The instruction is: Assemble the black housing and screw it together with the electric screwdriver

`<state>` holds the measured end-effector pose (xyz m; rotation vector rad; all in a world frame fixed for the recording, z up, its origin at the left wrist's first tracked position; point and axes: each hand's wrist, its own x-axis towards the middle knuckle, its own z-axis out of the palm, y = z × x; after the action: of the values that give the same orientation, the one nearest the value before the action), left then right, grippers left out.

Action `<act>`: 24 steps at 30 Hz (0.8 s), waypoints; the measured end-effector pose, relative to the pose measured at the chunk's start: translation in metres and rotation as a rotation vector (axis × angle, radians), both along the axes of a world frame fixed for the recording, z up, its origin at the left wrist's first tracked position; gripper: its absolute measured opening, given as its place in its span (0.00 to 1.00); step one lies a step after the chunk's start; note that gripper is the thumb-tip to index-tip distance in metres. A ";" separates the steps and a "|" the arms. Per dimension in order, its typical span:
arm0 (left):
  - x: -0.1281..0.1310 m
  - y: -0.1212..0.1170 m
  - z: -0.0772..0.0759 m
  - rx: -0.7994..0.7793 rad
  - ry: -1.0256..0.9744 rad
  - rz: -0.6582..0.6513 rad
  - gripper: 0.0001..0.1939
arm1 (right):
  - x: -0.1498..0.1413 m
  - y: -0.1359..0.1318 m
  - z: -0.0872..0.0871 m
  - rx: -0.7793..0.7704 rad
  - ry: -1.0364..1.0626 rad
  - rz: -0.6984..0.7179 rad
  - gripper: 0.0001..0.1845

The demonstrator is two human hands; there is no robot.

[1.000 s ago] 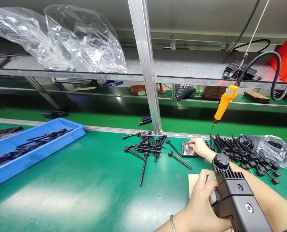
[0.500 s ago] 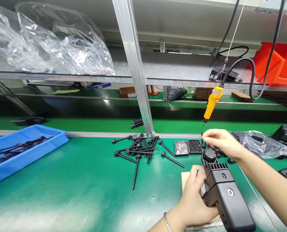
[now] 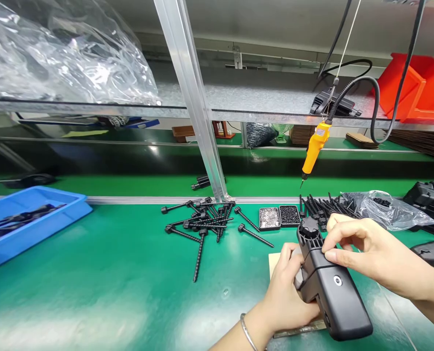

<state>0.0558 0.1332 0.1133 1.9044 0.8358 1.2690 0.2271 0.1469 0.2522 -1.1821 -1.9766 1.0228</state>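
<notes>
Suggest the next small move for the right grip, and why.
I'd probably press the fingertips of the right grip lightly onto the black housing: they are gathered at its upper face, the left grip holds it, and the yellow driver hangs unheld beyond. Whether the fingertips pinch anything small is hidden.

Green benchtop [image 3: 129,263] (glossy, mirroring pale light); grey metal shelf [image 3: 268,90] above; silvery post [image 3: 193,92] between.
</notes>
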 end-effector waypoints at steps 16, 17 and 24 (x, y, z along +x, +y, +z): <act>0.002 0.000 0.003 0.025 -0.106 -0.050 0.29 | -0.018 0.142 -0.089 -0.095 -0.245 -0.232 0.24; 0.002 0.001 0.002 0.027 -0.102 -0.050 0.29 | -0.026 0.153 -0.103 -0.083 -0.323 -0.234 0.22; 0.004 0.006 -0.014 0.098 -0.145 -0.041 0.32 | -0.048 0.177 -0.157 0.021 -0.761 -0.211 0.11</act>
<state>0.0594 0.1394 0.0993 1.8695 0.6679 1.4272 0.1794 0.3241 0.0956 -1.9158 -2.3166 0.4626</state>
